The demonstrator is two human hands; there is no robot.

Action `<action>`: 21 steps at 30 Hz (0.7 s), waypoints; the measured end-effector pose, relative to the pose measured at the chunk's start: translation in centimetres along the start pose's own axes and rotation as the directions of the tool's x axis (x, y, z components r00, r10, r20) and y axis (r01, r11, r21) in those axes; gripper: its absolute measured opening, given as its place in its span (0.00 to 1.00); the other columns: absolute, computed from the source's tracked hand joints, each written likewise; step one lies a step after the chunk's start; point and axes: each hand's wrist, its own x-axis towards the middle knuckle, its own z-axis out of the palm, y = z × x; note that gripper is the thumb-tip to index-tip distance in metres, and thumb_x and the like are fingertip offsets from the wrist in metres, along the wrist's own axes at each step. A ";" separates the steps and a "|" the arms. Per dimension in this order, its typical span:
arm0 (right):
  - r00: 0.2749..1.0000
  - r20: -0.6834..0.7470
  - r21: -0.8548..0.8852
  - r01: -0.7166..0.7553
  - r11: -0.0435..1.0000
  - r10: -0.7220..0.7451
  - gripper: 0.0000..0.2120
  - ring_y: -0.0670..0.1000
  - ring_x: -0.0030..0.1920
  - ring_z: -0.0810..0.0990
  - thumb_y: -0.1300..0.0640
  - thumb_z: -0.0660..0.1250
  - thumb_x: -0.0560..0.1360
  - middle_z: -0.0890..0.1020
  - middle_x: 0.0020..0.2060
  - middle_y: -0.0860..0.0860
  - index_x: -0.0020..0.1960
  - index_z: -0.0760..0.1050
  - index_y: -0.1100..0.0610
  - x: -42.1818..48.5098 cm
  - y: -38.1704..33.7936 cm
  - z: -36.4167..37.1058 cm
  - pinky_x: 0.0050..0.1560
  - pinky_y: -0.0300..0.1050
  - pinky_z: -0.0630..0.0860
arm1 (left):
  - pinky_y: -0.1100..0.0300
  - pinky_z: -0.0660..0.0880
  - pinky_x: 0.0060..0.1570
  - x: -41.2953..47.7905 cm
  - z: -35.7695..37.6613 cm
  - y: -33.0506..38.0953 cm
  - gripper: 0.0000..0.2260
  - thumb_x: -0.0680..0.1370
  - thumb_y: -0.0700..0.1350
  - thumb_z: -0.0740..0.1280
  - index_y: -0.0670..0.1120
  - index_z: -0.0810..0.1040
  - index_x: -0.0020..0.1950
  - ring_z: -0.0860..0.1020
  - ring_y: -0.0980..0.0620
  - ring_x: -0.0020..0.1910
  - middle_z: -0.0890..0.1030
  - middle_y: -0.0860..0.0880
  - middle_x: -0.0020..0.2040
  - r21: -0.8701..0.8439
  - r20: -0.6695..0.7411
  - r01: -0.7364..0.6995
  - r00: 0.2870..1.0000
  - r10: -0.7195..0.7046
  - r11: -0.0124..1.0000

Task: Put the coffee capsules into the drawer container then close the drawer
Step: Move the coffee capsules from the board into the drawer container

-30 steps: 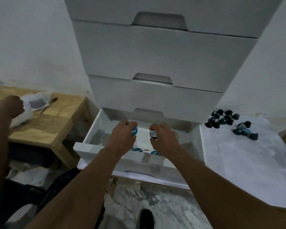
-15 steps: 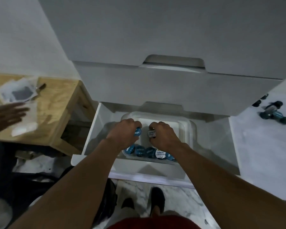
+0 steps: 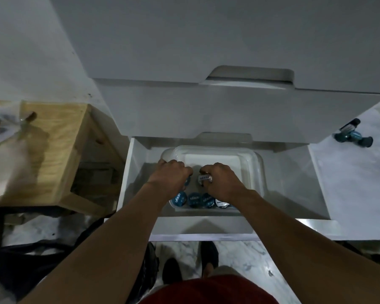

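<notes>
The bottom drawer (image 3: 206,226) of a white cabinet stands pulled out. Inside it sits a clear plastic container (image 3: 253,172). Several blue-lidded coffee capsules (image 3: 194,200) lie in a row along the container's near wall. My left hand (image 3: 170,176) is inside the container, closed around a blue capsule that is mostly hidden under the fingers. My right hand (image 3: 221,178) is beside it, gripping a capsule with a silver lid (image 3: 205,178). More capsules (image 3: 351,133) lie on the white surface at the right.
Closed white drawers (image 3: 206,110) rise above the open one. A wooden table (image 3: 51,137) stands at the left with a blurred paper and another person's arm at the frame's edge. The marble floor and my feet (image 3: 208,257) show below the drawer.
The view has tilted further down and closer over the drawer. Both hands have sunk lower into the container, each holding its capsule. The other person's hand at the left has shifted.
</notes>
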 end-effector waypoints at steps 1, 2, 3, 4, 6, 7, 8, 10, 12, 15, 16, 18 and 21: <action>1.000 0.003 -0.002 0.000 1.000 0.000 0.17 0.59 0.57 0.76 0.61 0.66 0.73 0.79 0.54 0.59 0.61 0.76 0.58 0.0 0.0 0.0 0.56 0.46 0.72 | 0.48 0.68 0.58 0.1 0.0 -0.1 0.14 0.74 0.46 0.69 0.49 0.74 0.59 0.75 0.45 0.55 0.78 0.46 0.54 -0.011 0.013 -0.005 1.000 0.005 1.000; 1.000 0.007 -0.009 0.001 1.000 -0.001 0.18 0.58 0.58 0.75 0.62 0.66 0.73 0.79 0.56 0.59 0.63 0.75 0.57 0.0 -0.1 -0.1 0.59 0.48 0.73 | 0.49 0.68 0.58 0.2 0.1 -0.1 0.14 0.74 0.46 0.69 0.49 0.74 0.59 0.76 0.46 0.55 0.79 0.46 0.54 -0.025 0.026 -0.007 1.000 0.008 1.000; 1.000 0.006 -0.014 0.003 1.000 -0.002 0.19 0.58 0.59 0.75 0.62 0.66 0.74 0.79 0.58 0.59 0.64 0.74 0.57 0.0 -0.1 -0.2 0.61 0.49 0.73 | 0.49 0.68 0.57 0.3 0.1 -0.2 0.14 0.74 0.47 0.69 0.49 0.75 0.59 0.76 0.46 0.55 0.79 0.46 0.54 -0.040 0.035 -0.010 0.999 0.011 0.999; 1.000 0.005 -0.018 0.003 1.000 -0.003 0.19 0.58 0.59 0.76 0.62 0.66 0.74 0.79 0.58 0.58 0.64 0.74 0.57 0.0 -0.1 -0.2 0.61 0.49 0.73 | 0.50 0.68 0.57 0.4 0.1 -0.3 0.14 0.74 0.47 0.69 0.49 0.75 0.59 0.76 0.46 0.54 0.79 0.47 0.54 -0.053 0.041 -0.012 0.999 0.014 0.999; 1.000 0.008 -0.016 0.001 1.000 0.000 0.19 0.58 0.59 0.76 0.62 0.67 0.73 0.79 0.59 0.58 0.64 0.74 0.57 0.0 -0.1 -0.2 0.61 0.50 0.73 | 0.52 0.69 0.55 0.5 0.0 -0.5 0.13 0.75 0.46 0.68 0.48 0.76 0.58 0.77 0.46 0.54 0.80 0.46 0.54 -0.066 0.041 -0.015 0.999 0.018 0.998; 1.000 0.014 -0.013 -0.001 1.000 0.001 0.19 0.58 0.59 0.76 0.62 0.67 0.73 0.79 0.59 0.58 0.64 0.74 0.56 0.0 -0.1 -0.2 0.60 0.49 0.74 | 0.52 0.70 0.54 0.5 -0.1 -0.5 0.12 0.75 0.45 0.68 0.48 0.76 0.58 0.77 0.45 0.54 0.80 0.46 0.54 -0.063 0.038 -0.016 0.999 0.018 0.998; 1.000 0.018 -0.008 -0.003 1.000 0.003 0.19 0.58 0.58 0.77 0.62 0.67 0.73 0.79 0.58 0.58 0.64 0.74 0.56 0.0 -0.1 -0.2 0.60 0.49 0.74 | 0.52 0.71 0.54 0.5 -0.2 -0.5 0.12 0.76 0.44 0.67 0.48 0.77 0.59 0.77 0.45 0.54 0.80 0.45 0.55 -0.053 0.035 -0.014 0.999 0.016 0.999; 1.000 0.025 0.008 -0.014 1.000 0.014 0.18 0.58 0.57 0.78 0.61 0.67 0.74 0.80 0.58 0.58 0.64 0.74 0.56 0.1 -0.1 -0.1 0.57 0.47 0.75 | 0.52 0.72 0.53 0.4 -0.2 -0.4 0.12 0.76 0.42 0.66 0.48 0.77 0.60 0.78 0.45 0.54 0.80 0.45 0.55 -0.013 0.022 -0.010 1.000 0.010 1.000; 0.999 0.034 0.030 -0.023 0.999 0.022 0.18 0.58 0.54 0.79 0.61 0.67 0.74 0.80 0.57 0.59 0.64 0.74 0.57 0.2 -0.2 0.0 0.55 0.47 0.77 | 0.52 0.73 0.52 0.3 -0.3 -0.2 0.13 0.76 0.40 0.66 0.48 0.76 0.60 0.79 0.45 0.53 0.80 0.45 0.55 0.014 0.014 0.005 1.000 -0.005 1.000; 0.998 0.056 0.034 -0.010 0.999 0.008 0.17 0.58 0.55 0.79 0.62 0.67 0.74 0.80 0.57 0.59 0.63 0.75 0.58 0.3 -0.5 0.2 0.56 0.48 0.77 | 0.53 0.74 0.52 0.3 -0.3 -0.1 0.12 0.76 0.41 0.66 0.47 0.77 0.60 0.79 0.45 0.53 0.80 0.44 0.56 0.008 0.041 0.026 0.999 -0.027 1.000; 0.998 0.059 0.033 -0.003 0.999 0.001 0.17 0.58 0.55 0.79 0.62 0.67 0.74 0.80 0.57 0.59 0.63 0.75 0.58 0.3 -0.5 0.2 0.57 0.48 0.77 | 0.53 0.74 0.53 0.2 -0.3 -0.1 0.13 0.76 0.41 0.67 0.47 0.77 0.61 0.79 0.45 0.53 0.80 0.44 0.56 -0.001 0.056 0.034 0.998 -0.033 0.999; 0.998 0.064 0.027 0.010 1.000 -0.012 0.17 0.57 0.55 0.79 0.62 0.67 0.74 0.80 0.56 0.59 0.62 0.75 0.58 0.3 -0.6 0.3 0.57 0.48 0.77 | 0.53 0.74 0.53 0.2 -0.2 -0.1 0.13 0.76 0.41 0.67 0.48 0.77 0.61 0.79 0.45 0.54 0.79 0.44 0.57 -0.013 0.069 0.044 0.997 -0.043 0.999; 0.997 0.069 0.024 0.019 1.000 -0.021 0.17 0.57 0.53 0.79 0.61 0.68 0.74 0.80 0.55 0.59 0.62 0.75 0.58 0.3 -0.7 0.5 0.56 0.47 0.77 | 0.53 0.75 0.52 0.1 -0.1 -0.2 0.13 0.76 0.42 0.67 0.48 0.78 0.60 0.79 0.45 0.53 0.80 0.44 0.56 -0.025 0.072 0.043 0.997 -0.041 0.999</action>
